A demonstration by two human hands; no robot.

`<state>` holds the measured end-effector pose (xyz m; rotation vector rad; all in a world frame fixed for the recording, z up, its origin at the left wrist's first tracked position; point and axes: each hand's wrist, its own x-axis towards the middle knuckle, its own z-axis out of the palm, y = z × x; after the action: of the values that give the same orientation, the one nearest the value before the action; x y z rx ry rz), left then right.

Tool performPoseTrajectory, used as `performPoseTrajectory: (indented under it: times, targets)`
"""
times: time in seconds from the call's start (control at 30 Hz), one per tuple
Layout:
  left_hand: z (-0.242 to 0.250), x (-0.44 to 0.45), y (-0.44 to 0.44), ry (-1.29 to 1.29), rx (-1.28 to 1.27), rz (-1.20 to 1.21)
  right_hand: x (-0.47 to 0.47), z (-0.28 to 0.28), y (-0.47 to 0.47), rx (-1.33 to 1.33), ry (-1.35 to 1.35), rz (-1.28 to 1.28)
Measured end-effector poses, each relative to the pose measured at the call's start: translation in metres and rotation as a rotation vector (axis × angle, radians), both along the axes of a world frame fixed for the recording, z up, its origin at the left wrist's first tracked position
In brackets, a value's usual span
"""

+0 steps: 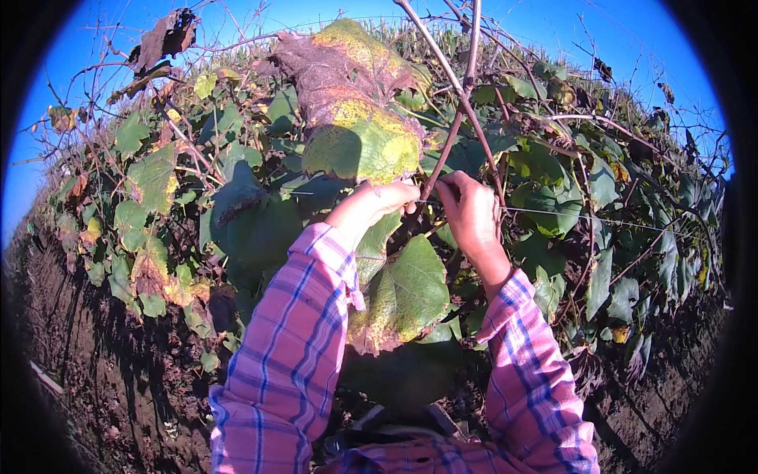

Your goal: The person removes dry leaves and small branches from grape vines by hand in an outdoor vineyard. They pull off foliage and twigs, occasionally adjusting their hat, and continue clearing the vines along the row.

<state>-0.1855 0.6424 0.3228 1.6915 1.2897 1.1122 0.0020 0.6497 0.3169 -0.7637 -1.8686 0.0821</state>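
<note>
My left hand (385, 200) is at the trellis wire, its curled fingertips close to the left side of a brown grapevine cane (445, 151). My right hand (472, 207) faces it from the other side, thumb and forefinger bent together beside the same cane. Whatever lies between the fingertips is too small to make out. The thin metal wire (568, 214) runs sideways past both hands. A large grape leaf (373, 148), part green, part yellow and brown, hangs just above my left hand. Below, between my forearms, is a green leaf (411, 287) with a yellowed edge.
A second cane (429, 41) crosses the first one above my hands. Dense vine foliage (249, 219) spreads on both sides. Dried leaves (166, 38) hang at upper left. Bare soil (100, 355) lies under the row, and a pale strip (46, 378) rests at lower left.
</note>
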Motion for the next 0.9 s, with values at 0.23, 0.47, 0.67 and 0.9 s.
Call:
performPoseTrajectory:
  times: [0.23, 0.47, 0.67, 0.9]
  targets:
    - [-0.008, 0.009, 0.016, -0.008, -0.052, 0.106, 0.001, -0.001, 0.007, -0.088, -0.043, 0.016]
    - [-0.005, 0.013, -0.01, 0.165, 0.134, 0.287, 0.004, 0.0, 0.009, -0.145, -0.097, 0.016]
    - [0.007, 0.019, -0.031, 0.392, 0.163, 0.391, 0.002, 0.007, 0.012, -0.082, -0.157, 0.104]
    - [0.01, -0.012, -0.047, 0.447, 0.119, 0.467, -0.002, 0.01, 0.007, 0.026, -0.195, 0.081]
